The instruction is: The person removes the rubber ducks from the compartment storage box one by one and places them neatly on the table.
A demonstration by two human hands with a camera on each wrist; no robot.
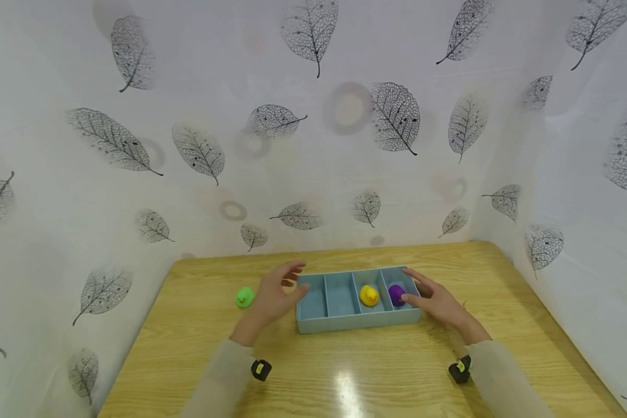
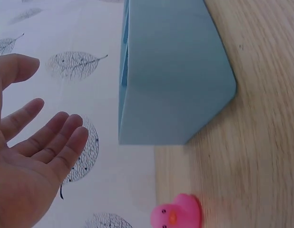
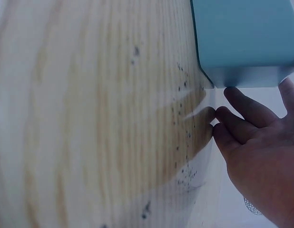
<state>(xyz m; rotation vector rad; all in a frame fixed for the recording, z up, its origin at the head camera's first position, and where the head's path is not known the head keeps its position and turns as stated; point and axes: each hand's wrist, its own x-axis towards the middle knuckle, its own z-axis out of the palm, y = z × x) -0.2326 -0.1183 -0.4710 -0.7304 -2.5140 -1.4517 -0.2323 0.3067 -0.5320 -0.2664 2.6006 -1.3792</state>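
Note:
A blue-grey box [image 1: 357, 321] with several compartments in a row lies on the table. One compartment holds a yellow toy duck [image 1: 368, 295], and the rightmost holds a purple toy [image 1: 396, 295]. By the box's left end, my left hand [image 1: 275, 295] has spread, loosely bent fingers and holds nothing; in the left wrist view it stands apart from the box. My right hand [image 1: 441, 301] is at the right end, its thumb reaching over the side by the purple toy and its fingers along the outer end wall. In the right wrist view its fingertips [image 3: 231, 93] meet or nearly meet that wall.
On the wooden table [image 1: 313, 371], a green toy duck [image 1: 244, 297] sits left of my left hand. A pink toy duck [image 2: 178, 212] shows in the left wrist view but not in the head view. White leaf-patterned sheeting [image 1: 292, 168] surrounds the back and sides.

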